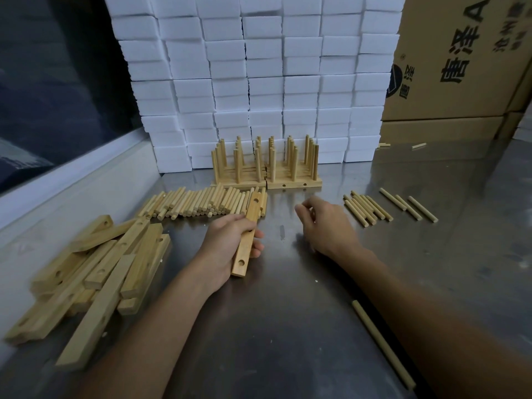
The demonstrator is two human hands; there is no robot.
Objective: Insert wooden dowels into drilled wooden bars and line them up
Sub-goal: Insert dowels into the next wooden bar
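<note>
- Leftmost, a loose heap of drilled wooden bars [95,272] lies crisscrossed on the steel table [288,312], well left of the held bar.
- Next, the left hand [230,240] clasps 1 drilled bar [248,237] around its middle, fingers curled round it; the bar points away from the person, with 1 hole showing near its close end and another near its far end.
- Just beyond that bar's far end, and stretching to its left, a row of loose dowels [198,204] lies side by side on the table.
- Behind the held bar, finished bars with upright dowels [266,165] stand lined up against a wall of white foam blocks [259,82].
- Right of the held bar, the right hand [325,223] hovers low over the table with fingers loosely bent, holding nothing.
- Further right, a small bunch of dowels [367,208] lies on the table, then 3 separate dowels [408,204] beyond it.
- Near the right forearm, a single dowel [383,344] lies close to the person.
- Far right, a printed cardboard box [460,59] stands beside the foam blocks.
</note>
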